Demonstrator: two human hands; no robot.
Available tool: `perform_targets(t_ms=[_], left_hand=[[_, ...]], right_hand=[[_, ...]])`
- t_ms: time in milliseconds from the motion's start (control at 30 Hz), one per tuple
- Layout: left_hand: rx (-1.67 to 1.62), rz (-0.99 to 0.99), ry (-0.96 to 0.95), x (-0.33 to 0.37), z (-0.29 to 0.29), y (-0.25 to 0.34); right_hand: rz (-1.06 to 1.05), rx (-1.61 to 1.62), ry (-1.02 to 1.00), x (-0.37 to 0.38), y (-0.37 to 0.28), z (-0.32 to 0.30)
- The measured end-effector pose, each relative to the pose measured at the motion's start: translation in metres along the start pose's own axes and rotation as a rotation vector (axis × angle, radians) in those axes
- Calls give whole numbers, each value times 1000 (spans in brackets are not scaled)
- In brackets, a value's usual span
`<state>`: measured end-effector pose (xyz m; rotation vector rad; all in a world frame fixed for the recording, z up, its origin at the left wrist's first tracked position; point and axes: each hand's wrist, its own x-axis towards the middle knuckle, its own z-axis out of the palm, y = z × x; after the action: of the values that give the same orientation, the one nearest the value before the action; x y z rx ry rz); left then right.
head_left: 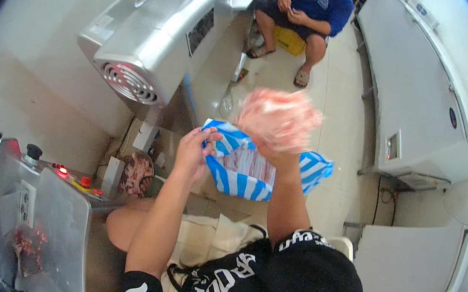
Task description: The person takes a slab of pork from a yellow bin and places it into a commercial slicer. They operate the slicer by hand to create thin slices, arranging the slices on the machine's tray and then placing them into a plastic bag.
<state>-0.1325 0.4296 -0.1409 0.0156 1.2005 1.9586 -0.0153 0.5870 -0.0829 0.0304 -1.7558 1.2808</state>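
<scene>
My left hand (193, 148) pinches the rim of a blue-and-white striped plastic bag (237, 185) and holds its mouth open. Layers of pale pink sliced meat (248, 164) show inside the bag. Above the bag's far side, my right hand (281, 157) carries a loose heap of thin-sliced meat (279, 116), pink and white and blurred by motion. That heap hides most of my right fingers. My right forearm crosses in front of the bag and covers part of it.
A steel meat slicer (56, 220) with meat scraps stands at lower left, near a container of meat pieces (137, 173). A large metal machine (148, 34) is at upper left. A person in a blue shirt (317, 6) sits ahead. A white chest freezer (422, 106) lines the right.
</scene>
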Motion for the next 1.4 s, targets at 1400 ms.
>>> perform_targets(t_ms=[1400], left_hand=[[374,80,-454,-43,-22,-14]], right_hand=[[1303,-792,-137,-230,206,54]])
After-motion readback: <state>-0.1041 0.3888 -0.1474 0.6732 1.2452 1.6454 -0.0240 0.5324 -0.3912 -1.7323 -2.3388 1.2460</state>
